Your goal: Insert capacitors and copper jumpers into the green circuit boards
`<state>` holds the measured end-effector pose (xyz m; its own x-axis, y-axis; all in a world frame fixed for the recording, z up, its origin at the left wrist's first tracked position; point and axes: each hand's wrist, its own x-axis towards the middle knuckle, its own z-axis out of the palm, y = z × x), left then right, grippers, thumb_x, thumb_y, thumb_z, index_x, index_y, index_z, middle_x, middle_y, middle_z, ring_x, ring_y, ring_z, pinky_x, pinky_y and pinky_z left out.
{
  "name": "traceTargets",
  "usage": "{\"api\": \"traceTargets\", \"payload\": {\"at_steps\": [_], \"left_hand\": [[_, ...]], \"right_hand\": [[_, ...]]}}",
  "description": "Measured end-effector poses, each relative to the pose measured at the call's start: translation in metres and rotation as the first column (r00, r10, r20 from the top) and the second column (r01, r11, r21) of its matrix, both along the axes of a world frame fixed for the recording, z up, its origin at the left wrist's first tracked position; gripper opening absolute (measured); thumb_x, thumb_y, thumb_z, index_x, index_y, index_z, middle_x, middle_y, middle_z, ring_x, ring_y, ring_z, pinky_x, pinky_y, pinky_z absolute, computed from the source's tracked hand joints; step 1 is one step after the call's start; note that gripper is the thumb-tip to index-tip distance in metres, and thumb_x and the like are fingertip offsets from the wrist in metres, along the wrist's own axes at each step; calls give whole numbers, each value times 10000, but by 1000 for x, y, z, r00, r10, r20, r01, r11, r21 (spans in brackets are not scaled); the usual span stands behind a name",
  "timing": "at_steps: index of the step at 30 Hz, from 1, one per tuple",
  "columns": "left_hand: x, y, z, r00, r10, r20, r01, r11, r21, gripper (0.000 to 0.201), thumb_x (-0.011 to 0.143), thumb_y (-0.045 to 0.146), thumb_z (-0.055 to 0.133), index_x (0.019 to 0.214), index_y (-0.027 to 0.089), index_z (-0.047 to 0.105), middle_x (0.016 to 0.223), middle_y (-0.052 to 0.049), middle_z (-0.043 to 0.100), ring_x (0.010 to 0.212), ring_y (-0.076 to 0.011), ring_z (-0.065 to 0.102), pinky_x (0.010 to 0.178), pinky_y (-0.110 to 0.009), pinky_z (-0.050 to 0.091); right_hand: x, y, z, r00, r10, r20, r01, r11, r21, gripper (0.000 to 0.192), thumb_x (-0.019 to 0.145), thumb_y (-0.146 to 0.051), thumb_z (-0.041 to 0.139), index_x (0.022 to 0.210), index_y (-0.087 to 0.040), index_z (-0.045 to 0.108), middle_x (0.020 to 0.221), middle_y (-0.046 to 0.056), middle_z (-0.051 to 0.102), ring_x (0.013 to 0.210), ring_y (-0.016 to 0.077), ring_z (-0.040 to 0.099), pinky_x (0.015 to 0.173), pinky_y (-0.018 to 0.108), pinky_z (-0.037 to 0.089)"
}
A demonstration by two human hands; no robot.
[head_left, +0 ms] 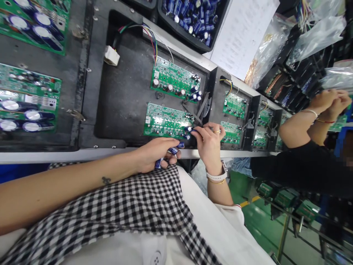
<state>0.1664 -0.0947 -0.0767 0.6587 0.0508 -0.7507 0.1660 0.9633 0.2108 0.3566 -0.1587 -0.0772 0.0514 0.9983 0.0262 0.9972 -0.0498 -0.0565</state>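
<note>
My left hand [158, 152] is closed around several blue capacitors [173, 150], just in front of the black fixture tray [124, 106]. At the right end of the nearer green circuit board [168, 119], my right hand [209, 141] pinches a blue capacitor [193, 130] between thumb and finger. Other blue capacitors stand on that corner of the board, close to the fingertips. Behind it lies a second green circuit board [176, 79], with upright capacitors along its near edge and coloured wires [153, 36] running to a white connector [111, 56].
A black bin [162, 16] full of blue capacitors stands at the back, beside a printed sheet [244, 33]. Boards with large capacitors [30, 114] lie at left. More trayed boards [234, 105] continue rightward, where a co-worker's hands [331, 101] are raised. Metal clips [205, 106] stick up between trays.
</note>
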Motion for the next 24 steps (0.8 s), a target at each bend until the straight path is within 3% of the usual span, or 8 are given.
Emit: {"api": "traceTargets", "payload": {"at_steps": [8,15,18,21,24], "left_hand": [[2,1,0,1000,1,-16,-2,1000,-18,190,992,284,467,924,131,557,707,-52,591,435,-63,478,300,-103,233],[0,4,0,1000,14,-19,-16,996,-84,283,1014,340,412,887,122,539,671,-28,534,403,-44,399,296,-103,198],[-2,5,4,1000,5,24,-5,1000,-21,259,1013,370,410,919,153,517,694,-11,528,400,-33,373,312,-90,182],[-5,4,13,997,-32,70,27,998,65,231,1003,430,425,962,208,474,700,22,508,391,-25,332,333,-82,147],[0,9,24,990,-116,86,106,988,111,249,985,478,453,970,230,455,680,39,493,382,-21,278,352,-92,114]], "right_hand": [[-7,-9,-10,1000,10,18,-12,991,133,160,969,-316,568,1039,-239,690,874,15,737,1073,225,578,1117,521,213],[6,-5,-10,983,176,-43,-172,981,95,175,966,-296,580,1086,-234,691,929,13,756,1094,208,584,1135,505,235],[1,-8,1,990,119,-71,-111,987,112,198,963,-303,587,1127,-256,686,992,12,761,1106,223,585,1128,538,228],[-14,-14,19,969,67,-240,-33,989,143,320,951,-305,601,1268,-268,620,1134,36,734,1107,231,581,1053,487,363],[-28,-15,35,890,117,-441,-30,979,199,279,930,-262,626,1208,-258,640,1062,31,738,1037,211,607,938,397,479]]}}
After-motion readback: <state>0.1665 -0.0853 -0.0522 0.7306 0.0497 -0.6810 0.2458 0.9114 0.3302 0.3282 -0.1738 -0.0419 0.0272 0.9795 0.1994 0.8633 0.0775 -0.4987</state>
